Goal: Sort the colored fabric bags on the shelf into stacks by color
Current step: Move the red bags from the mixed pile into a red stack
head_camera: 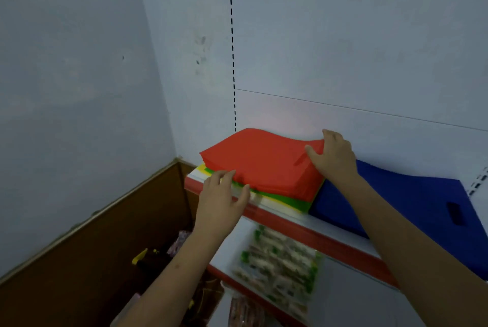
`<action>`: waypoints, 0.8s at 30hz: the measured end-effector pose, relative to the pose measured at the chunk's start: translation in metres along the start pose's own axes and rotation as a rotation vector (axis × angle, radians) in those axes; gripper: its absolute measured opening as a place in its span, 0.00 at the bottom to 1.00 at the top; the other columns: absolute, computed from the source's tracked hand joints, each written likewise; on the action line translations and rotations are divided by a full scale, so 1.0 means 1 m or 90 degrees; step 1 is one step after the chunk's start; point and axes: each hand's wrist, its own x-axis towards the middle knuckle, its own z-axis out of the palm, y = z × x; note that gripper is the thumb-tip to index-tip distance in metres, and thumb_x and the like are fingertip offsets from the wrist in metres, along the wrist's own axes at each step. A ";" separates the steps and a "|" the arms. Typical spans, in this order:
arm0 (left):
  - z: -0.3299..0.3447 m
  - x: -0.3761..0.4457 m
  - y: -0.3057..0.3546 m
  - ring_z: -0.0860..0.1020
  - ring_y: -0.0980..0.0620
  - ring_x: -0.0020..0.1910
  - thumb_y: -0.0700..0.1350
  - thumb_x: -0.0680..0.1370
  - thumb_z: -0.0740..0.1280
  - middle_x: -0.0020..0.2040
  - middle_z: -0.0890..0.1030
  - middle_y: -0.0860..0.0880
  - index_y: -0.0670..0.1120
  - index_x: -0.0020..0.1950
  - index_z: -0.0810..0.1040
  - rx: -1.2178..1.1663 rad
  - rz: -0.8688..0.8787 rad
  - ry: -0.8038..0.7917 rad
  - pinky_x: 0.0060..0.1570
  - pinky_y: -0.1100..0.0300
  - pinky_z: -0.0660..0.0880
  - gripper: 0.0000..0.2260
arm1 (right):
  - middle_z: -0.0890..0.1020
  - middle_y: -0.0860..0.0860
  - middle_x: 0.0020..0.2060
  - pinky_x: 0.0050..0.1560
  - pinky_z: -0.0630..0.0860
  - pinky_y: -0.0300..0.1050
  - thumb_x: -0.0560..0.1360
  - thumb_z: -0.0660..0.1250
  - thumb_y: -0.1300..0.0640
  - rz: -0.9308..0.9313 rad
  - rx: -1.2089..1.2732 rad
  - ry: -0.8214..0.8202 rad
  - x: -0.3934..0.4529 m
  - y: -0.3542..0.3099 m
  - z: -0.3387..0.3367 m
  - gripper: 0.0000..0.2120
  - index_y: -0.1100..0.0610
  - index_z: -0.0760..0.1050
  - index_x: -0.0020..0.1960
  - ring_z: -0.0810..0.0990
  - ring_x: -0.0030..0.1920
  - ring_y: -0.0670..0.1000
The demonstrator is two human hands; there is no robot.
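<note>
hands [221, 202] [334, 155] seemingly at red bags' [264, 163] edges

Red bags [264, 160] are topping green [285, 201] and yellow layers [202, 168] beside blue bags [412, 194], the shelf edge [303, 230] is showing red, and packets [282, 263] below (blurred) are looking green-and-brown speckled.

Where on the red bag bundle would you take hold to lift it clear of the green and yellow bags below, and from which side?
Probably grip the red bundle at its two overhanging ends, left hand under the front-left corner, right hand on the raised far-right edge; it's floppy, so it needs both.
</note>
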 end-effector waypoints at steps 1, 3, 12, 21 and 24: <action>0.003 0.013 -0.007 0.68 0.48 0.69 0.59 0.80 0.62 0.68 0.72 0.48 0.48 0.72 0.72 0.013 -0.011 0.021 0.68 0.50 0.68 0.24 | 0.62 0.59 0.76 0.69 0.66 0.59 0.79 0.61 0.39 0.016 -0.016 -0.012 0.009 0.003 0.007 0.36 0.59 0.58 0.78 0.63 0.72 0.63; 0.008 0.039 -0.020 0.67 0.45 0.69 0.58 0.79 0.63 0.68 0.72 0.46 0.47 0.70 0.73 0.049 -0.029 0.062 0.67 0.48 0.66 0.23 | 0.60 0.58 0.77 0.71 0.63 0.59 0.78 0.58 0.36 0.038 -0.060 -0.035 0.025 0.008 0.022 0.38 0.58 0.55 0.79 0.61 0.74 0.63; 0.044 0.116 -0.075 0.52 0.45 0.79 0.63 0.80 0.57 0.80 0.56 0.46 0.48 0.79 0.59 0.063 -0.089 -0.033 0.74 0.41 0.57 0.32 | 0.52 0.51 0.80 0.73 0.58 0.61 0.78 0.53 0.32 0.152 -0.002 -0.104 0.025 0.035 0.062 0.39 0.51 0.47 0.81 0.52 0.78 0.58; 0.069 0.114 -0.096 0.66 0.47 0.74 0.66 0.77 0.51 0.74 0.70 0.47 0.51 0.76 0.69 0.007 -0.046 -0.004 0.71 0.44 0.62 0.32 | 0.59 0.50 0.78 0.69 0.66 0.60 0.79 0.54 0.35 0.170 -0.038 -0.072 0.019 0.031 0.058 0.30 0.46 0.61 0.78 0.62 0.73 0.62; 0.072 0.111 -0.094 0.58 0.42 0.77 0.62 0.79 0.50 0.76 0.67 0.46 0.57 0.73 0.71 0.032 -0.018 -0.014 0.74 0.39 0.55 0.26 | 0.59 0.51 0.78 0.70 0.64 0.60 0.80 0.52 0.35 0.158 -0.105 -0.080 0.018 0.029 0.056 0.27 0.42 0.63 0.77 0.61 0.74 0.62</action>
